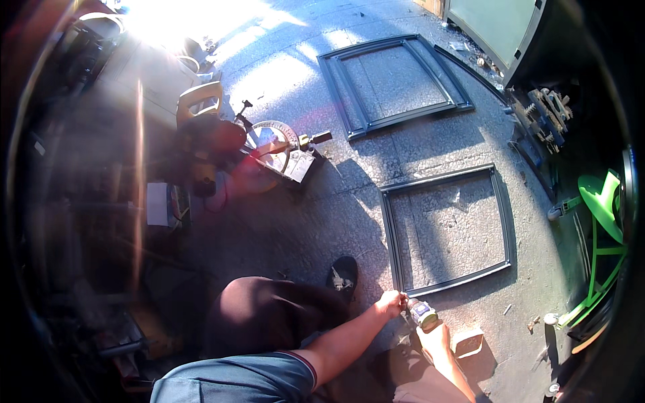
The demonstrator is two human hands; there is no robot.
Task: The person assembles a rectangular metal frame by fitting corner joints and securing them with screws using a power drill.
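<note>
My right hand [437, 339] is wrapped round a cordless drill [423, 314] with a green and dark body. Its front end points up and left, at the near left corner of a dark grey metal frame [451, 281] lying on the ground. At that same corner my left hand [391, 303] has its fingers closed just ahead of the drill's tip. Whether those fingers pinch the frame or some small part, I cannot make out. A small open box [468, 342] sits on the ground right of my right hand.
Farther off lies a larger dark frame [349, 127] with an inner frame. A mitre saw [275, 151] stands on the ground to the left. Bright green bent parts [598, 262] stand at the right edge, near a heap of metal pieces [547, 117]. My shoe [342, 275] is left of the nearer frame.
</note>
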